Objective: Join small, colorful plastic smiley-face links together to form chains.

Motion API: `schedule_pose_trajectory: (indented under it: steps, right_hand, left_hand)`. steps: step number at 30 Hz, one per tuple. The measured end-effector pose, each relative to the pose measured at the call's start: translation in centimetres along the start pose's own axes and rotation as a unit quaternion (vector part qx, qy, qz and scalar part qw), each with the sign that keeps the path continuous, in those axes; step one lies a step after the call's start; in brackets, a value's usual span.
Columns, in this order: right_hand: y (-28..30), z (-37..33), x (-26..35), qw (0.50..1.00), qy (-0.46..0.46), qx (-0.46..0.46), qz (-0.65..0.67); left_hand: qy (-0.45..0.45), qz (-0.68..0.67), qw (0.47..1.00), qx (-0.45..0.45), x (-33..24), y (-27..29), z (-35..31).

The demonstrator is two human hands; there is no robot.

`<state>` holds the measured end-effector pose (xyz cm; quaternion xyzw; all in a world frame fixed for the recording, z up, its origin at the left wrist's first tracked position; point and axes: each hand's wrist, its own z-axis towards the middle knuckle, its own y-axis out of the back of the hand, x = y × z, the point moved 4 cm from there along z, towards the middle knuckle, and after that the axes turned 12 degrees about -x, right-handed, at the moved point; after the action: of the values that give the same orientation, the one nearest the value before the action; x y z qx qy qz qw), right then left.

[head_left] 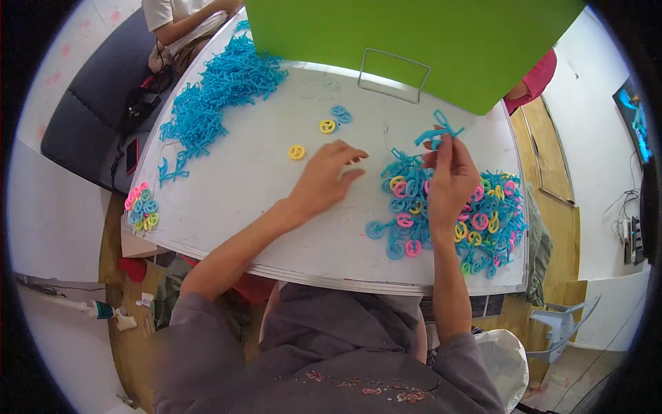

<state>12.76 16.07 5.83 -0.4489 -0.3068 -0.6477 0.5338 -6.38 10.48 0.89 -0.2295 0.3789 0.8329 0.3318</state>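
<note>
My left hand [329,174] hovers over the middle of the white table, fingers apart and slightly curled, with nothing visible in them. Closest to it lies a yellow spoked plastic wheel [296,152]. A second yellow wheel [327,126] and some blue wheels [341,114] lie a little farther off. Raised above the right side of the table, my right hand [453,172] pinches a blue plastic piece with a looped end [449,124] between thumb and fingers. Beneath that hand spreads a pile of blue pieces with coloured wheels [476,217], partly hidden by my wrist.
A large heap of blue plastic pieces [227,86] covers the far left of the table [331,259]. Several coloured wheels [143,207] sit at its left edge. A green board [414,48] with a wire stand [393,96] stands at the back. Other people [183,24] sit beyond.
</note>
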Motion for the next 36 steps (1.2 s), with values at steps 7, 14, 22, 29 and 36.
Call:
schedule_pose_trajectory:
  steps: [7,14,22,29,36]
  right_hand:
    - [0.2,0.1,0.1,1.0,0.013,-0.019,0.011]
    - [0.6,0.4,0.1,0.999,0.003,-0.023,0.026]
    - [-1.2,-0.6,-0.6,0.992,-0.005,0.125,-0.013]
    - [-2.9,-3.0,-0.9,0.962,-0.094,0.256,0.026]
    - [-3.2,-3.3,-0.8,0.943,-0.178,0.266,0.094]
  left_hand:
    - [0.144,-0.063,0.985,0.071,0.6,-4.8,1.4]
    - [0.164,-0.05,0.985,0.034,1.9,-2.0,2.0]
    - [0.179,0.196,0.957,-0.12,8.4,11.2,-1.5]
    - [-0.011,0.235,0.96,-0.149,2.8,7.5,-0.1]
    - [0.122,0.198,0.968,0.091,4.7,1.6,1.1]
